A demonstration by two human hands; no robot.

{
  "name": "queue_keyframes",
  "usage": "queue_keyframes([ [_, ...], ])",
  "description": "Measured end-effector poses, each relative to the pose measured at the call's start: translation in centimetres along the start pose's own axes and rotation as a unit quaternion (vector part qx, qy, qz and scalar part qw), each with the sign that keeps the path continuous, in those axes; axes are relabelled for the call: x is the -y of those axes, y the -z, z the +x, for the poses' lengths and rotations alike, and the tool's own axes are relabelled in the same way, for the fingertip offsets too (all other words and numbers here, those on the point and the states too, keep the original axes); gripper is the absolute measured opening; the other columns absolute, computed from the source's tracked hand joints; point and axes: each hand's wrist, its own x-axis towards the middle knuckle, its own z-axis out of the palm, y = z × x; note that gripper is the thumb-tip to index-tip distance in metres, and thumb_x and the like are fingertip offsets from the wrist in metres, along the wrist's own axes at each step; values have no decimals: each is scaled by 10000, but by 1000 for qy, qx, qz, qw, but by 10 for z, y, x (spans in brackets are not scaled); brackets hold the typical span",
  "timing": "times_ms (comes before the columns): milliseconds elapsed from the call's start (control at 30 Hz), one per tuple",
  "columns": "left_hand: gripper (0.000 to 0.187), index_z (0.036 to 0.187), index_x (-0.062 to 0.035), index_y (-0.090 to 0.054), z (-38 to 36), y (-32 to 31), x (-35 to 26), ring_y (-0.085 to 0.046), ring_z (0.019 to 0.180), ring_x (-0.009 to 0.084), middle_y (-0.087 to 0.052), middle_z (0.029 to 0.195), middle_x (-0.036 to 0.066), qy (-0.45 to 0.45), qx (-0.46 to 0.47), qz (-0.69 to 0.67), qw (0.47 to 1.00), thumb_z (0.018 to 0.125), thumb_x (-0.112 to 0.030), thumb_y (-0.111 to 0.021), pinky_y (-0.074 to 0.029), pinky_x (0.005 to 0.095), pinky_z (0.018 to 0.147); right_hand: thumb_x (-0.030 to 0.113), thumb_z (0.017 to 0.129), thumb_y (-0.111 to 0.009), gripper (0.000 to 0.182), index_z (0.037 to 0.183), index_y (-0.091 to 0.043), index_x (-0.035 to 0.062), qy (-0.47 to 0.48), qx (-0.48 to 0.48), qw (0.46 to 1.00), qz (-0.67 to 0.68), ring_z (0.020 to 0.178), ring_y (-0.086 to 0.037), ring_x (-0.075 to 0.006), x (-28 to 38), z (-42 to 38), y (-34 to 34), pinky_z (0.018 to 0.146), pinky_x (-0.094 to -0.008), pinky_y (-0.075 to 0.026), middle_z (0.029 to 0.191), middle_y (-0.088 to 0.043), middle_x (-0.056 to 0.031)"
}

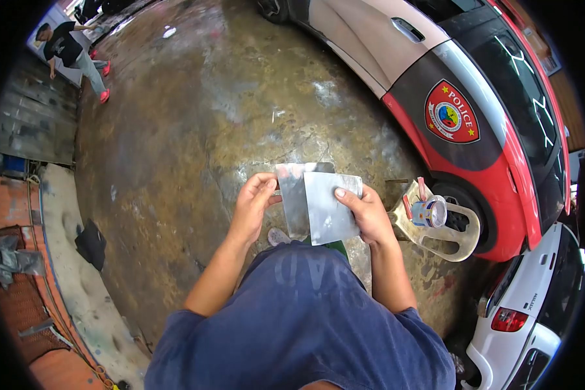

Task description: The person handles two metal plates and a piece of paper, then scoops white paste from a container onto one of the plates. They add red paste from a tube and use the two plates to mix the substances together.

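Two thin, flat grey sheets are held in front of my body at the centre of the head view. My right hand (pixel 368 213) grips the lighter grey sheet (pixel 331 207), its thumb pressed on the upper right part. The darker sheet (pixel 294 205) lies partly behind the lighter one, and its upper left edge is between the thumb and fingers of my left hand (pixel 255 203). A small dark part shows behind the top of both sheets; what it belongs to is unclear.
A plastic chair (pixel 471 237) with a tin (pixel 429 212) on it stands at the right, beside a red and dark police car (pixel 494 188). A white vehicle (pixel 523 286) is at the lower right. Another person (pixel 68 49) walks at the upper left. A dark piece (pixel 91 245) lies left.
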Motion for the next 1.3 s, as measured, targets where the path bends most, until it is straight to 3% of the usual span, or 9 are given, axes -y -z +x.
queue_keyframes([
  [267, 197, 949, -51, -672, 0, -4, -10, -591, 851, 86, -646, 895, -19, 41, 1, 66, 997, 1016, -217, -591, -497, 284, 815, 242, 941, -701, 353, 1169, -643, -22, -16, -41, 999, 16, 887, -679, -156, -16, 2, -9, 804, -310, -542, 1029, -714, -92],
  [567, 220, 924, -28, -663, -1, 12, -5, -610, 933, 132, -675, 965, 32, 14, 61, 150, 987, 1017, -197, -555, -478, 300, 854, 219, 955, -669, 335, 1188, -621, -17, 18, -79, 993, 84, 905, -690, -169, -16, 11, -5, 813, -317, -549, 1056, -713, -95],
  [700, 121, 1033, -26, -653, 2, 19, -6, -579, 1131, 160, -647, 1202, 78, -56, 30, 187, 980, 959, -64, -566, -458, 337, 986, 195, 954, -655, 334, 1202, -612, -24, 26, -106, 990, 90, 903, -703, -173, -11, 15, 1, 817, -321, -568, 1062, -714, -101],
  [767, 200, 1101, -30, -641, 1, 18, -1, -541, 1226, 167, -599, 1332, 91, -128, -27, 228, 965, 917, 6, -570, -432, 360, 1056, 216, 956, -663, 322, 1181, -623, -11, 29, -107, 990, 85, 907, -697, -173, -12, 15, 2, 812, -320, -553, 1057, -716, -94],
  [867, 291, 1147, -58, -631, 2, 15, -12, -502, 1310, 209, -519, 1423, 86, -130, -77, 270, 951, 872, 36, -615, -416, 376, 1095, 212, 955, -662, 319, 1183, -623, -9, 33, -102, 990, 96, 909, -697, -174, -13, 14, 0, 817, -327, -555, 1050, -715, -91],
  [967, 303, 1181, -45, -609, 4, 22, -5, -534, 1253, 198, -558, 1343, 104, -112, -89, 209, 967, 887, 28, -603, -438, 360, 1055, 223, 963, -650, 334, 1201, -615, -9, 33, -96, 989, 111, 917, -695, -174, -17, 14, -2, 824, -334, -556, 1060, -709, -89],
  [1033, 382, 1259, -37, -580, 12, 59, 18, -549, 1216, 190, -564, 1314, 121, -31, -60, 191, 979, 884, 38, -597, -455, 347, 1016, 227, 971, -630, 343, 1218, -607, -10, 27, -88, 987, 130, 930, -696, -184, -21, 14, -2, 836, -340, -557, 1079, -703, -99],
  [1267, 592, 1470, -14, -410, -8, 29, 21, -551, 1185, 193, -544, 1333, 146, -62, -65, 199, 976, 929, -75, -643, -474, 339, 964, 219, 981, -585, 361, 1258, -584, -12, 35, -73, 962, 259, 1009, -693, -240, -22, 14, -20, 897, -386, -560, 1146, -688, -133],
  [1300, 653, 1491, -10, -369, -10, 33, 26, -520, 1255, 231, -516, 1388, 156, -33, 28, 255, 966, 942, -171, -683, -448, 380, 1019, 212, 981, -584, 358, 1261, -582, -11, 36, -74, 959, 270, 1023, -689, -243, -22, 15, -25, 907, -391, -557, 1151, -686, -133],
])
